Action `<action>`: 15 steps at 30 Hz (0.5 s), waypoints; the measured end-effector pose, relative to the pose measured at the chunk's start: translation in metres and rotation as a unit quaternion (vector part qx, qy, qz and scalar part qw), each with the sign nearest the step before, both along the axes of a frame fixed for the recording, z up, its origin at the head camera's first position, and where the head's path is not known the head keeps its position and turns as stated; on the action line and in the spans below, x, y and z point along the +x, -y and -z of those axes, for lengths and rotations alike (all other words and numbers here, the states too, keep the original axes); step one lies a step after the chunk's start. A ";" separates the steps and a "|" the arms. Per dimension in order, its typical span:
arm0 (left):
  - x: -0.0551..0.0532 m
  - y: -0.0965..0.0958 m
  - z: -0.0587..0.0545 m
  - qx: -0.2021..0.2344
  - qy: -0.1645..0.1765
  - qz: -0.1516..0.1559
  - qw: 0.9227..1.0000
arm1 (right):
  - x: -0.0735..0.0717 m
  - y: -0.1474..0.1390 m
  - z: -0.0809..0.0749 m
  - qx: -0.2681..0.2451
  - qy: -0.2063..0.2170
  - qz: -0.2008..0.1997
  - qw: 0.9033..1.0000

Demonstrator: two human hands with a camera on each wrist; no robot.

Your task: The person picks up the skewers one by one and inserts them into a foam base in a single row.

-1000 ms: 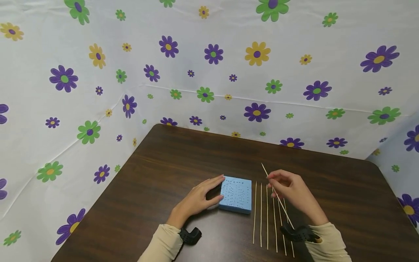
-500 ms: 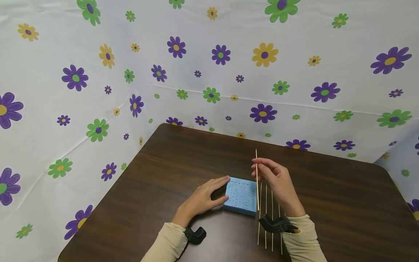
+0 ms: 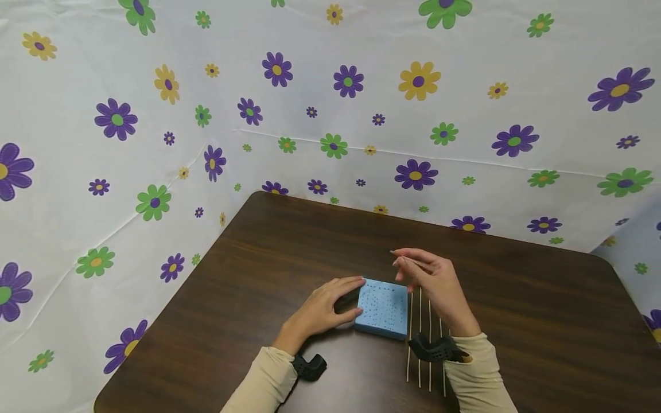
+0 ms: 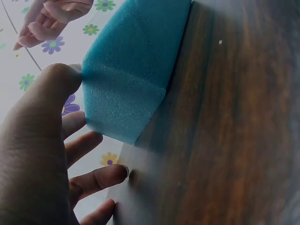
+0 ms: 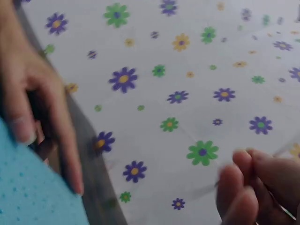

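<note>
A square light-blue foam block [image 3: 383, 307], its top dotted with small holes, lies on the table. My left hand [image 3: 321, 310] holds it at its left side, the thumb on the near part of that side and the index finger at the far corner. The left wrist view shows the thumb tip against the block's edge, other fingers spread beyond. My right hand [image 3: 436, 281] is raised just beyond the block's right side, pinching a thin wooden skewer [image 3: 422, 264] between thumb and fingers. In the right wrist view these fingers [image 5: 243, 187] are blurred.
Several skewers [image 3: 420, 344] lie side by side on the table right of the block, partly under the right forearm. The dark wood table [image 3: 289, 246] meets a flower-printed cloth [image 3: 320, 51] at the back and left. Black wrist cameras [image 3: 310, 367] sit at both cuffs.
My right hand has moved left with the skewer, which has turned from a slant to upright, then to pointing away from the near side. My left hand stays at the block.
</note>
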State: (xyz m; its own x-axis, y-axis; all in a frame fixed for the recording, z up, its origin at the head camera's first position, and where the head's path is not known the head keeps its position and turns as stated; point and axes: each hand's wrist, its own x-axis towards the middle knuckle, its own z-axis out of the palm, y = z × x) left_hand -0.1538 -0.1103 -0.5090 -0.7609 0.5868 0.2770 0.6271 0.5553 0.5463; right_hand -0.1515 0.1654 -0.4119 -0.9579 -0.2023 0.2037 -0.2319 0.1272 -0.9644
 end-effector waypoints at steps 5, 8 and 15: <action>0.000 -0.001 0.000 0.005 -0.017 0.002 1.000 | -0.001 0.011 0.001 0.066 -0.028 0.030 0.997; 0.000 -0.002 0.000 0.006 -0.019 -0.002 1.000 | -0.001 0.015 0.003 0.103 -0.043 0.041 0.993; 0.001 -0.002 -0.001 -0.007 -0.018 -0.008 1.000 | 0.000 0.026 0.009 0.173 -0.105 0.079 0.976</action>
